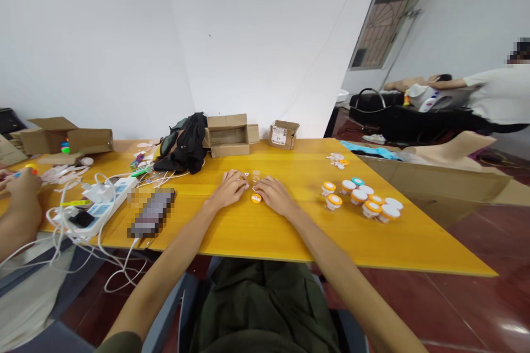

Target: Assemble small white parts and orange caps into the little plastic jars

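My left hand (pixel 231 188) and my right hand (pixel 271 194) rest low on the yellow table, fingertips bent in towards each other. Small pale bits show at the fingertips of both hands; what they are is too small to tell. An orange lid with a white mark (pixel 256 198) lies flat between the hands, near my right fingers. Just beyond it sits a small clear plastic piece (pixel 256 176). To the right stand several small clear cups with orange, white and teal lids, among them an orange-lidded cup (pixel 333 202) and a teal-lidded one (pixel 357 181).
Loose clear parts (pixel 338 161) lie at the back right. Open cardboard boxes (pixel 228 135) and a black bag (pixel 184 143) line the wall. At left are a phone (pixel 152 212), a power strip (pixel 110 201) with tangled cables, and another person's arm (pixel 22 204).
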`<state>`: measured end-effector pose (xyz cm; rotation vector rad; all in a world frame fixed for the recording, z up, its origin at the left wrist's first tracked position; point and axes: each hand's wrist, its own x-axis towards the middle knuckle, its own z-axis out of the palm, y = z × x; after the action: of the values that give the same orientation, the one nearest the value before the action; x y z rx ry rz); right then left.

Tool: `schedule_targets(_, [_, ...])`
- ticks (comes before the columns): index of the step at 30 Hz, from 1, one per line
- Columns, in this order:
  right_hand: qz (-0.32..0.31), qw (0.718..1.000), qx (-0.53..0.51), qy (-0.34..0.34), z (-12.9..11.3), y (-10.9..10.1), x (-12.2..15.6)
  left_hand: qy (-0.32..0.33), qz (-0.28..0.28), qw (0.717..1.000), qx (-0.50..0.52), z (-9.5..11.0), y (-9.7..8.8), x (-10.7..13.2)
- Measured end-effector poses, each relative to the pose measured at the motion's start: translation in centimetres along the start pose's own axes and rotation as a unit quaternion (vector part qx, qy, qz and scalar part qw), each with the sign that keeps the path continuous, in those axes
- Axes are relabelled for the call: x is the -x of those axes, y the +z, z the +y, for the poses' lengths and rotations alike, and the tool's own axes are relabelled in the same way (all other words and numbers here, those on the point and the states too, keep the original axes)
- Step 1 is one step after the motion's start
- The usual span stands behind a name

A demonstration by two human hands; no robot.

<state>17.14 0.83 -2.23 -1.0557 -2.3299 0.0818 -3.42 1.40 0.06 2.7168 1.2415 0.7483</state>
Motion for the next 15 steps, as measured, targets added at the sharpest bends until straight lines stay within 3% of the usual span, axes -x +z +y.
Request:
schedule_targets(10, [0.03,0.997,-0.056,0.037,-0.24,0.13,0.13,-0.017,0.035,0.999,0.012,0.06,0.43,-0.31])
schedule_targets(15, [0.075,0.987,-0.12,0.074,-0.05,0.5,0.01,-0.03,0.081,0.993,0.08,0.35,0.52,-0.64])
